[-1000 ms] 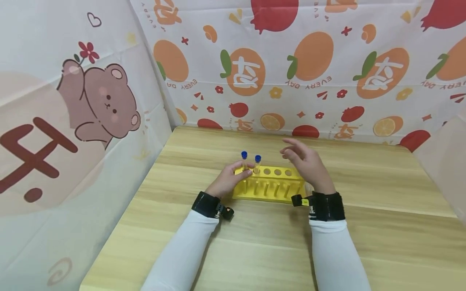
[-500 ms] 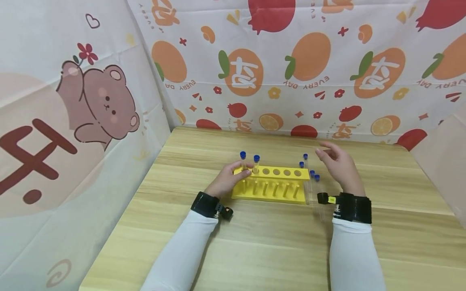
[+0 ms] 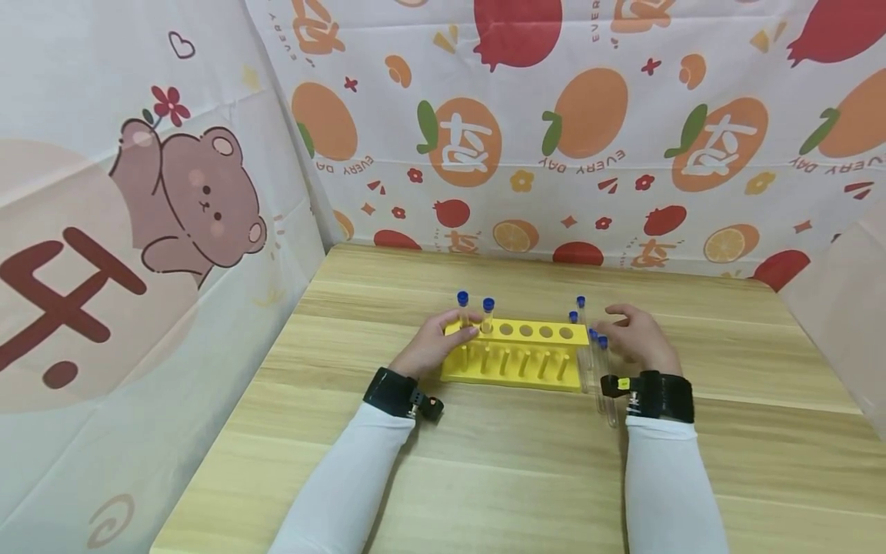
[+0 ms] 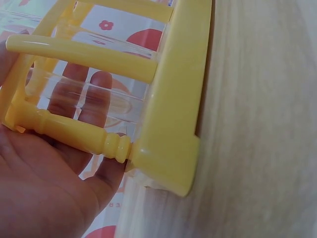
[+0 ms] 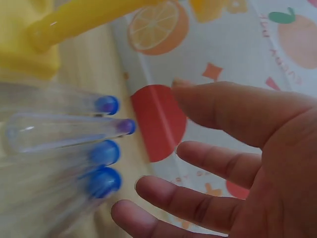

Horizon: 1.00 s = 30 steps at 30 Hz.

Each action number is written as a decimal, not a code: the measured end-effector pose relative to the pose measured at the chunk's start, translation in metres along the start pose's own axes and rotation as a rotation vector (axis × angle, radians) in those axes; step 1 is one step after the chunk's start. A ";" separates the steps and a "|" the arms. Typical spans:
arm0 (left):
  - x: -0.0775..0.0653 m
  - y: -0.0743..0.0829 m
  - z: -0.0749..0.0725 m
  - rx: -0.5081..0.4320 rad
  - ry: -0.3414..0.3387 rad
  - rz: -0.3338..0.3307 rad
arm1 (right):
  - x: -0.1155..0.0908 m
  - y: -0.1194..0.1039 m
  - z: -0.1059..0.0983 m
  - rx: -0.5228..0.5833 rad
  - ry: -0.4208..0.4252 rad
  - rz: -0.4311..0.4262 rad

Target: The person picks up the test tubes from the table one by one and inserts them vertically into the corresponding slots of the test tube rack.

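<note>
A yellow test tube rack (image 3: 512, 381) stands upright on the table. My left hand (image 3: 429, 345) holds it by its left end, thumb in front and fingers behind; in the left wrist view that hand (image 4: 44, 183) wraps the turned end post (image 4: 79, 131). Two clear test tubes with blue caps (image 3: 488, 305) stand in the two leftmost holes. Past the rack's right end lie several more capped test tubes (image 3: 604, 369). My right hand (image 3: 644, 338) is beside their caps, fingers spread and nothing between them. The right wrist view shows its fingertips apart from the blue caps (image 5: 104, 152).
The wooden table (image 3: 484, 477) runs back to a fruit-print cloth (image 3: 540, 200) hung behind it. A cloth with a bear print (image 3: 208, 196) hangs along the left. The rack's other holes (image 3: 526, 331) hold no tubes.
My right hand has moved from over the rack's right end out to the right, then lowered towards the lying tubes, uncovering them. My left hand has kept its hold on the rack.
</note>
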<state>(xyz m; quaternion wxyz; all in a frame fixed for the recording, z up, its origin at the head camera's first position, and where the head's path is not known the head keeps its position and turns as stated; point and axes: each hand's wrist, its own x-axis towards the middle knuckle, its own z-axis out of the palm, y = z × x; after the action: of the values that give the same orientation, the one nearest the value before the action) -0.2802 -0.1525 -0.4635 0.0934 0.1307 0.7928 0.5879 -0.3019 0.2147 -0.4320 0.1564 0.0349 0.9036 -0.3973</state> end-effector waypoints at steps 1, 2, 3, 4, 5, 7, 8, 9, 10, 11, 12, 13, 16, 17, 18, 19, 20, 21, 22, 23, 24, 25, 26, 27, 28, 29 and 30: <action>0.000 0.000 0.000 -0.001 0.000 -0.002 | 0.001 0.001 0.002 -0.004 -0.006 0.000; 0.000 -0.001 0.000 -0.004 0.000 -0.002 | 0.003 0.002 0.003 -0.013 -0.010 -0.006; 0.000 -0.002 0.000 -0.005 0.000 -0.002 | 0.005 0.003 0.005 -0.019 -0.015 -0.012; 0.001 -0.002 0.000 -0.006 0.000 -0.002 | 0.006 0.004 0.006 -0.024 -0.018 -0.014; 0.001 -0.003 0.000 -0.008 0.001 -0.001 | 0.007 0.004 0.008 -0.023 -0.023 -0.021; 0.001 -0.003 0.000 -0.011 0.000 -0.001 | 0.010 0.005 0.011 -0.021 -0.026 -0.019; 0.001 -0.003 0.000 -0.013 -0.001 0.001 | 0.012 0.006 0.012 -0.017 -0.024 -0.016; 0.001 -0.003 0.000 -0.012 0.000 0.001 | 0.012 0.006 0.013 -0.014 -0.021 -0.010; 0.001 -0.003 0.000 -0.012 0.000 0.002 | 0.013 0.007 0.014 -0.012 -0.017 -0.008; 0.002 -0.003 0.000 -0.013 -0.001 0.003 | 0.013 0.007 0.014 -0.010 -0.012 -0.009; 0.002 -0.003 0.000 -0.012 -0.001 0.004 | 0.014 0.008 0.015 -0.009 -0.005 -0.009; 0.002 -0.003 0.000 -0.009 -0.001 0.005 | 0.014 0.009 0.016 -0.008 0.000 -0.012; 0.002 -0.003 0.000 -0.003 -0.001 0.002 | 0.014 0.010 0.017 -0.009 0.008 -0.028; 0.002 -0.002 0.000 -0.002 -0.002 0.002 | 0.014 0.010 0.017 -0.004 0.009 -0.027; 0.002 -0.002 0.000 -0.002 -0.002 0.002 | 0.014 0.010 0.017 -0.003 0.011 -0.023; 0.001 -0.002 0.000 -0.003 -0.003 0.002 | 0.014 0.010 0.017 0.000 0.012 -0.016; 0.001 -0.002 0.000 -0.005 -0.003 0.002 | 0.014 0.010 0.017 0.004 0.011 -0.012; 0.001 -0.002 0.000 -0.006 -0.003 0.002 | 0.014 0.010 0.017 0.009 0.009 -0.005; 0.001 -0.002 0.000 -0.007 -0.002 0.003 | 0.014 0.010 0.016 0.014 0.006 -0.001; 0.001 -0.002 0.000 -0.010 -0.002 0.003 | 0.013 0.010 0.016 0.017 0.005 0.006; 0.002 -0.003 0.000 -0.010 -0.002 0.002 | 0.013 0.010 0.015 0.016 0.004 0.007; 0.001 -0.003 0.000 -0.011 -0.002 0.003 | 0.013 0.011 0.014 0.017 0.004 0.009; 0.001 -0.003 0.000 -0.010 -0.002 0.001 | 0.012 0.011 0.013 0.016 0.005 0.007; 0.001 -0.003 0.000 -0.010 -0.002 0.000 | 0.011 0.011 0.011 0.018 0.011 0.006; 0.002 -0.003 0.000 -0.011 -0.003 0.000 | 0.010 0.012 0.010 0.017 0.020 0.001; 0.001 -0.002 0.000 -0.010 -0.002 -0.001 | 0.009 0.012 0.008 0.022 0.033 -0.002; 0.001 -0.002 0.000 -0.009 -0.002 0.000 | 0.008 0.012 0.007 0.029 0.046 -0.006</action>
<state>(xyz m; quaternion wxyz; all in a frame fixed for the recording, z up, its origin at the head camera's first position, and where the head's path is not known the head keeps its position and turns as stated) -0.2816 -0.1525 -0.4654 0.0948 0.1309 0.7902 0.5912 -0.3056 0.2172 -0.4471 0.1338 0.0438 0.9013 -0.4097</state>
